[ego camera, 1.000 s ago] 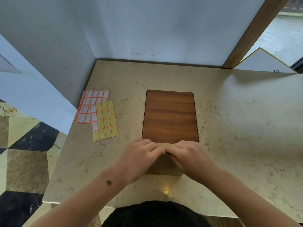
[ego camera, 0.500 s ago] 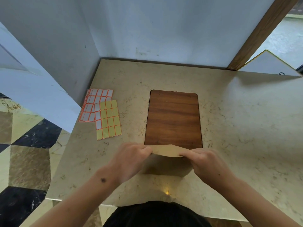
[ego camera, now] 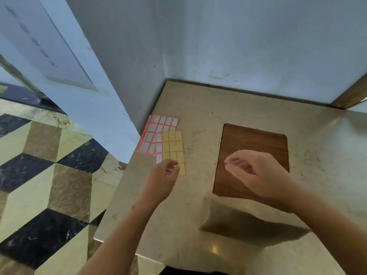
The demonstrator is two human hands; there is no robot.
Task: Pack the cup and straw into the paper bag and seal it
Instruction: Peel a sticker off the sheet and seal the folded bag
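The brown paper bag (ego camera: 238, 221) sits near the front edge of the counter, blurred, with neither hand on it. No cup or straw shows. My left hand (ego camera: 165, 175) is out to the left, its bent fingertips at the lower corner of the yellow sticker sheet (ego camera: 171, 147). Blur hides whether it pinches anything. My right hand (ego camera: 258, 173) hovers above the wooden inset (ego camera: 256, 141) beyond the bag, fingers loosely curled and holding nothing.
A white sticker sheet with orange borders (ego camera: 156, 133) lies partly under the yellow one, close to the left wall. The beige stone counter (ego camera: 317, 155) ends at walls behind and left. A tiled floor (ego camera: 49, 175) drops off on the left.
Both hands have let go of the bag's folded top. My left hand moved left to the sticker sheets and my right hand lifted over the wooden inset. The camera turned left.
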